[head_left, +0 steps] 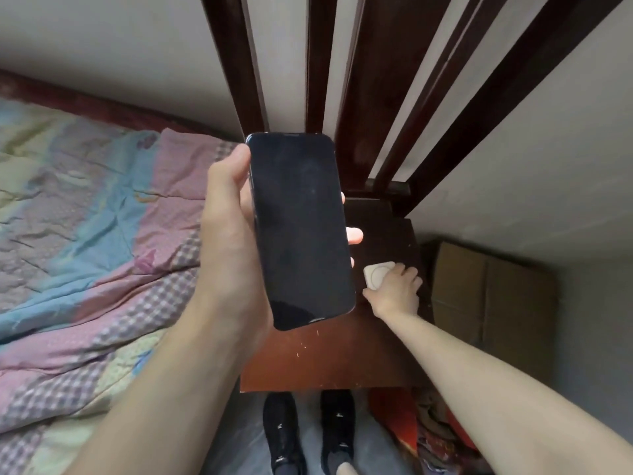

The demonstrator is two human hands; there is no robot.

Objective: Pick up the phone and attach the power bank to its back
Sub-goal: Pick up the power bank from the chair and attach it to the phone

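My left hand (229,234) holds a black phone (301,231) upright in the air above the chair seat, its dark screen facing me, thumb on the left edge and fingertips showing past the right edge. A small white power bank (376,273) with a ring marking lies on the dark wooden chair seat (325,358), to the right of the phone and lower. My right hand (394,291) rests on the power bank with fingers curled over its right side and covers about half of it. I cannot tell whether the power bank is lifted off the seat.
The tall slatted chair back (359,97) rises against the wall. A bed with a pastel striped quilt (85,234) fills the left. A cardboard box (489,299) stands right of the chair, with red cloth (394,416) below it. My black shoes (308,437) stand under the seat's front edge.
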